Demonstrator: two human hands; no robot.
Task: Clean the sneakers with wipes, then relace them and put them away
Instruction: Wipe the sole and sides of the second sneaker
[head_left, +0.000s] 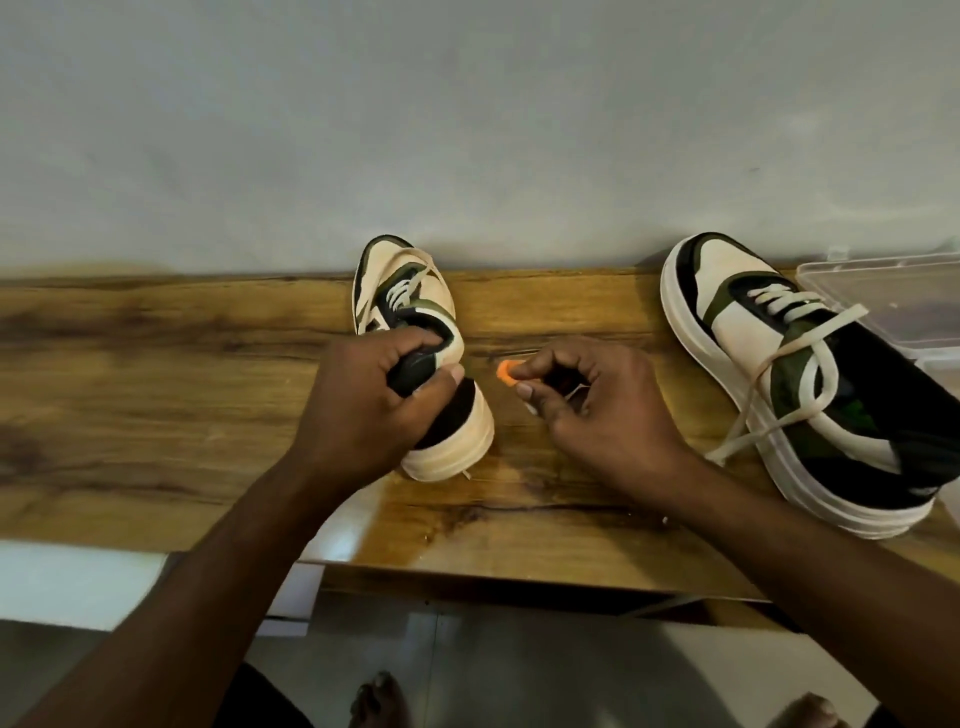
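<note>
Two cream, black and olive sneakers stand on a wooden table (156, 374). The left sneaker (410, 291) points its toe at the wall, with its lace threaded through the upper eyelets. My left hand (374, 410) grips this sneaker's black heel collar, fingers curled inside the opening. Just right of it, my right hand (587, 400) pinches a small orange scrap (506, 374) between thumb and fingertips above the table. The right sneaker (789, 384) lies apart at the right, its pale lace (789, 364) loose and trailing over its side.
A clear plastic box (893, 301) sits at the far right behind the right sneaker. A grey wall runs along the table's far edge. Below the table's near edge are a tiled floor and my bare feet (374, 701).
</note>
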